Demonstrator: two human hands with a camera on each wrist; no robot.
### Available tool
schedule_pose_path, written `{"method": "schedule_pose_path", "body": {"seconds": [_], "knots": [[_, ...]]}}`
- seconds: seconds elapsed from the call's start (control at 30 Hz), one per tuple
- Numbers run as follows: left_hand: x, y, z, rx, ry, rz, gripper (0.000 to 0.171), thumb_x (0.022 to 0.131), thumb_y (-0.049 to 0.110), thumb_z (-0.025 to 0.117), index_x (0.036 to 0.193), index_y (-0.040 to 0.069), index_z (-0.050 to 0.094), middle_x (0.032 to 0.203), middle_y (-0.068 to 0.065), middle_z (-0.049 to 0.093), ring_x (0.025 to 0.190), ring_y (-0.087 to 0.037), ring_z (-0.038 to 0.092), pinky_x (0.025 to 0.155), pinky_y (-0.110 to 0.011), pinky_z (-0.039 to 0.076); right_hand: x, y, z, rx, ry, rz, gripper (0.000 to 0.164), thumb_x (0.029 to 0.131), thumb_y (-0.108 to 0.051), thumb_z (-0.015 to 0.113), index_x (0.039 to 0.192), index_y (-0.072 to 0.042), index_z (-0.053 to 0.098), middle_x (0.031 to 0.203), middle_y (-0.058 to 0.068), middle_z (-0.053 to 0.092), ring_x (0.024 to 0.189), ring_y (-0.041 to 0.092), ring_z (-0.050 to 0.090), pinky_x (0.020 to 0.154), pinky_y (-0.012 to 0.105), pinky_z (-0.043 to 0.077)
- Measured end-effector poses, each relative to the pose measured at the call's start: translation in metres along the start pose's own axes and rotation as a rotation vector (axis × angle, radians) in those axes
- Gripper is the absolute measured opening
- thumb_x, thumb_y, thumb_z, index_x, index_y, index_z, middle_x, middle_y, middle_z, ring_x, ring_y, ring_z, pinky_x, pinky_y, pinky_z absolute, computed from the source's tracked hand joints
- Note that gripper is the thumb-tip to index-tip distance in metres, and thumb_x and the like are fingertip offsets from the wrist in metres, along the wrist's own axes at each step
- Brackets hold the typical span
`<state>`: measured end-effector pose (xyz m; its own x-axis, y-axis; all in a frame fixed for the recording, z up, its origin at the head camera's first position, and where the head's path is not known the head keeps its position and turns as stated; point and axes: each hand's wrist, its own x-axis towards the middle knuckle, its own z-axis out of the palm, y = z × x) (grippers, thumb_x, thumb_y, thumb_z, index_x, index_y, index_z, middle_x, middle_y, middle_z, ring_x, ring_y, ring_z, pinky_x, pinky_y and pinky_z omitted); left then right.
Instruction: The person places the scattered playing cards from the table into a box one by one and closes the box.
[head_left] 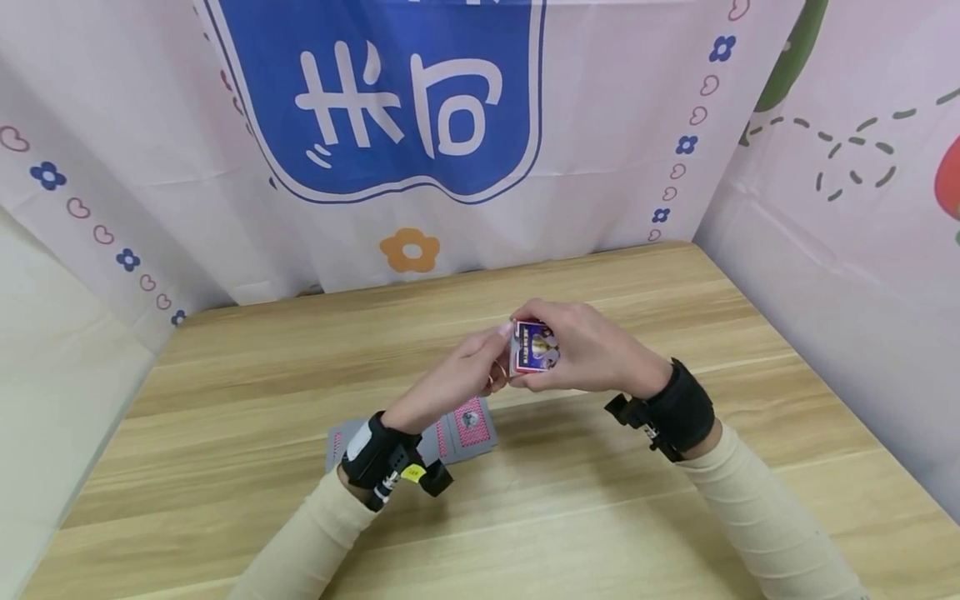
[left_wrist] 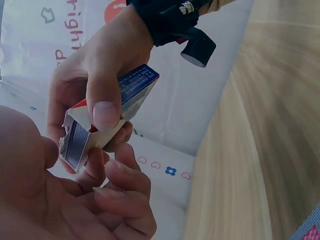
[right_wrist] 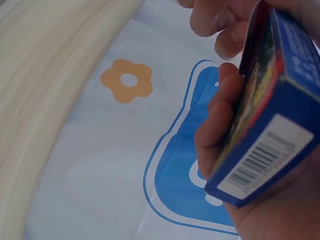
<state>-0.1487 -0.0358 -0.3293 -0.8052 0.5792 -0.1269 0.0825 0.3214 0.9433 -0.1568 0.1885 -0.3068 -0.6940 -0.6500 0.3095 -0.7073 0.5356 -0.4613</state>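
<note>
My right hand (head_left: 588, 346) grips a small blue and red playing card box (head_left: 536, 346) above the table, thumb on one side and fingers round the other. Its end is open in the left wrist view, and a stack of cards (left_wrist: 78, 142) shows inside. At that open end is my left hand (head_left: 465, 367), its thumb (left_wrist: 49, 151) right at the box's edge and its other fingers loosely bent beside it. A barcode on the closed end of the box (right_wrist: 262, 160) faces the right wrist camera. Under the left wrist, several pink-backed cards (head_left: 472, 423) lie spread, partly hidden by the arm.
The wooden table (head_left: 600, 517) extends around both arms. Behind it hangs a printed cloth (head_left: 330, 242) with a blue emblem and an orange flower, and another printed sheet (head_left: 847, 250) borders the right side. Each wrist wears a black strap (head_left: 686, 412) with a small camera.
</note>
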Motion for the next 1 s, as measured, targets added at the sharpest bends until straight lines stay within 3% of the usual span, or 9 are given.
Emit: {"method": "schedule_pose_path", "body": {"seconds": [0.13, 0.27, 0.37, 0.47, 0.53, 0.63, 1.0], "knots": [[0.001, -0.001, -0.005, 0.090, 0.070, 0.021, 0.050, 0.116, 0.044, 0.018, 0.113, 0.009, 0.054, 0.093, -0.005, 0.053, 0.078, -0.019, 0.047, 0.068, -0.027, 0.038, 0.001, 0.001, -0.001, -0.005, 0.007, 0.009, 0.068, 0.077, -0.032, 0.094, 0.130, -0.005, 0.061, 0.106, 0.007, 0.074, 0.083, 0.011, 0.068, 0.072, 0.025, 0.058], [0.003, -0.011, -0.011, 0.412, 0.142, -0.045, 0.034, 0.116, 0.027, 0.033, 0.111, 0.005, 0.058, 0.090, -0.006, 0.056, 0.074, -0.017, 0.051, 0.066, -0.028, 0.042, 0.002, 0.001, -0.002, -0.011, 0.002, 0.026, 0.068, 0.077, -0.034, 0.094, 0.130, -0.006, 0.062, 0.104, 0.005, 0.074, 0.081, 0.011, 0.067, 0.072, 0.025, 0.058], [0.004, -0.019, -0.013, 0.684, 0.065, -0.159, 0.019, 0.110, 0.020, 0.052, 0.111, 0.005, 0.063, 0.087, -0.003, 0.060, 0.071, -0.016, 0.056, 0.063, -0.029, 0.045, 0.001, 0.000, -0.002, -0.017, -0.012, 0.042, 0.068, 0.077, -0.036, 0.093, 0.131, -0.007, 0.061, 0.107, 0.004, 0.073, 0.084, 0.011, 0.067, 0.074, 0.026, 0.058], [0.005, -0.024, -0.012, 0.826, -0.039, -0.240, 0.026, 0.101, 0.028, 0.071, 0.115, 0.008, 0.064, 0.091, -0.001, 0.064, 0.077, -0.016, 0.059, 0.066, -0.030, 0.047, 0.000, -0.001, -0.001, -0.015, -0.030, 0.062, 0.070, 0.078, -0.037, 0.093, 0.133, -0.008, 0.061, 0.109, 0.004, 0.073, 0.087, 0.012, 0.067, 0.076, 0.028, 0.058], [0.005, -0.026, -0.011, 0.866, -0.077, -0.265, 0.042, 0.094, 0.033, 0.080, 0.124, 0.009, 0.062, 0.097, 0.000, 0.065, 0.084, -0.017, 0.059, 0.070, -0.032, 0.048, 0.000, -0.001, 0.000, -0.011, -0.039, 0.070, 0.071, 0.078, -0.037, 0.093, 0.134, -0.008, 0.060, 0.110, 0.005, 0.073, 0.088, 0.012, 0.067, 0.077, 0.028, 0.059], [0.006, -0.030, -0.008, 0.884, -0.100, -0.273, 0.055, 0.084, 0.034, 0.090, 0.125, 0.012, 0.061, 0.102, -0.001, 0.063, 0.089, -0.019, 0.058, 0.074, -0.033, 0.049, 0.000, -0.001, 0.000, -0.008, -0.040, 0.072, 0.071, 0.078, -0.036, 0.093, 0.134, -0.008, 0.060, 0.110, 0.005, 0.073, 0.087, 0.012, 0.067, 0.077, 0.028, 0.059], [0.006, -0.033, -0.002, 0.900, -0.084, -0.258, 0.061, 0.074, 0.028, 0.097, 0.118, 0.013, 0.059, 0.109, -0.005, 0.057, 0.105, -0.025, 0.047, 0.088, -0.039, 0.047, 0.000, -0.002, 0.002, 0.004, -0.048, 0.069, 0.069, 0.078, -0.035, 0.093, 0.132, -0.009, 0.060, 0.107, 0.003, 0.073, 0.085, 0.011, 0.067, 0.075, 0.026, 0.058]]}}
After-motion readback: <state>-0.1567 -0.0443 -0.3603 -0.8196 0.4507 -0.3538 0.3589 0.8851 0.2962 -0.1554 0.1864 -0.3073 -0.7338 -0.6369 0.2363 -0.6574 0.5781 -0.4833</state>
